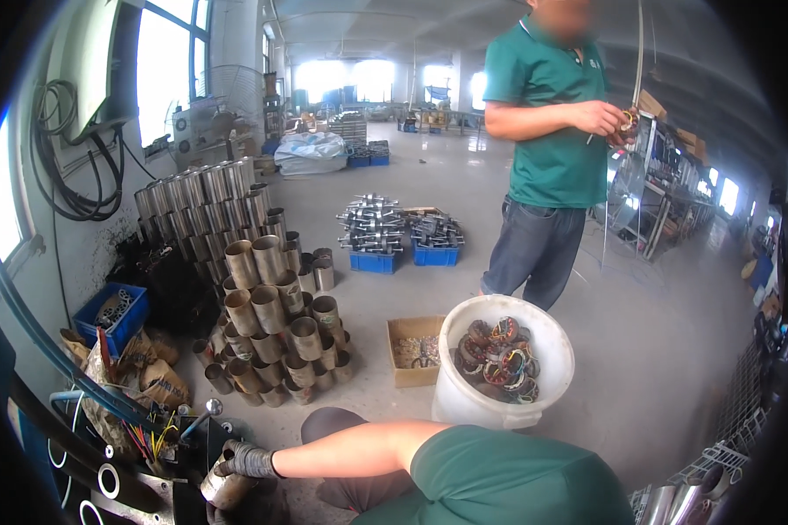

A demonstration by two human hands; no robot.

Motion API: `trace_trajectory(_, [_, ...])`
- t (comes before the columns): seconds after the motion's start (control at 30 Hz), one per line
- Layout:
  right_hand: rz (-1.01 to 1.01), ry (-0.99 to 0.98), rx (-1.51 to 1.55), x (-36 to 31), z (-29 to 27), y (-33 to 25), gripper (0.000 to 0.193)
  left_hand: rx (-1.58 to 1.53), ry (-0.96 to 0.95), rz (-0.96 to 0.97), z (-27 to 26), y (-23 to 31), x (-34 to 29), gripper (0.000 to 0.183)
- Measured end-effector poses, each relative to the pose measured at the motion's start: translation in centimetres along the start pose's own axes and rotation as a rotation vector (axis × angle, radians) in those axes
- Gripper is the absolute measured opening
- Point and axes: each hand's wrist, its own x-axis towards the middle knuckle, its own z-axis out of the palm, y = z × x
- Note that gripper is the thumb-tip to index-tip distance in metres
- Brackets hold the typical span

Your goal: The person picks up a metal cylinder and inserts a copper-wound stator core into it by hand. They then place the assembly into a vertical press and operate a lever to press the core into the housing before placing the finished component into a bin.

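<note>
My right hand (249, 460), in a grey work glove, is closed on the upper rim of a short metal cylinder (223, 486). The cylinder is tilted, with its open end up, beside a dark machine at the lower left. My bare right forearm reaches across from the right. My left hand cannot be made out; the area under the cylinder is dark. Next to the cylinder are a bundle of coloured wires (153, 439), a lever with a ball knob (213, 408) and a bracket with round tube ends (109, 480).
Stacked metal cylinders (267, 306) stand ahead. A white tub (451, 385) holds wire-wound stators, beside a cardboard box (416, 378). Blue crates (373, 262) of shafted metal parts stand farther off. A co-worker in green (552, 114) stands behind the tub, handling a wired part.
</note>
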Motion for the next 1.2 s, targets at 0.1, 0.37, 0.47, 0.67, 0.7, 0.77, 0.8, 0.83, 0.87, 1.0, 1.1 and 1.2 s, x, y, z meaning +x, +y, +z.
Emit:
trace_trajectory(0.1, [0.008, -0.016, -0.012, -1.0, -0.5, -1.1, 0.076, 0.016, 0.009, -0.003, 0.3, -0.5, 0.3, 0.027])
trace_trajectory(0.37, [0.052, -0.07, -0.121, -2.4, -1.9, -2.3, 0.085, 0.062, 0.017, -0.023, 1.4, -2.0, 1.0, 0.027])
trace_trajectory(0.47, [-0.056, -0.002, -0.209, -3.9, -2.1, -2.8, 0.086, 0.073, 0.029, -0.028, 0.8, -2.1, 1.2, 0.027])
trace_trajectory(0.67, [0.013, -0.029, -0.177, -2.9, -2.3, -2.8, 0.086, 0.074, 0.02, -0.04, 1.3, -3.0, 1.4, 0.027])
trace_trajectory(0.7, [0.027, -0.045, -0.169, -2.5, -2.5, -2.6, 0.085, 0.069, 0.017, -0.041, 1.5, -3.1, 1.5, 0.027])
trace_trajectory(0.77, [0.012, -0.056, -0.164, -2.2, -2.1, -2.4, 0.085, 0.072, 0.022, -0.04, 1.2, -3.2, 1.6, 0.026])
trace_trajectory(0.8, [0.006, -0.061, -0.161, -2.1, -1.9, -2.3, 0.084, 0.073, 0.022, -0.039, 1.0, -3.4, 1.6, 0.026])
trace_trajectory(0.83, [-0.01, -0.063, -0.149, -2.0, -1.7, -2.0, 0.083, 0.073, 0.024, -0.044, 0.8, -3.5, 1.5, 0.026])
trace_trajectory(0.87, [-0.022, -0.073, -0.143, -1.8, -1.5, -1.7, 0.083, 0.072, 0.022, -0.044, 0.9, -3.6, 1.5, 0.026])
trace_trajectory(1.0, [-0.06, -0.13, -0.129, -1.8, -1.4, -1.9, 0.083, 0.07, 0.032, -0.048, 0.3, -4.1, 1.6, 0.026])
trace_trajectory(1.1, [-0.059, -0.12, -0.12, -1.8, -1.3, -1.5, 0.081, 0.07, 0.03, -0.054, 0.1, -4.6, 1.5, 0.026])
trace_trajectory(1.2, [-0.046, -0.096, -0.141, -1.8, -1.4, -1.8, 0.081, 0.075, 0.033, -0.061, -0.6, -5.0, 1.4, 0.026])
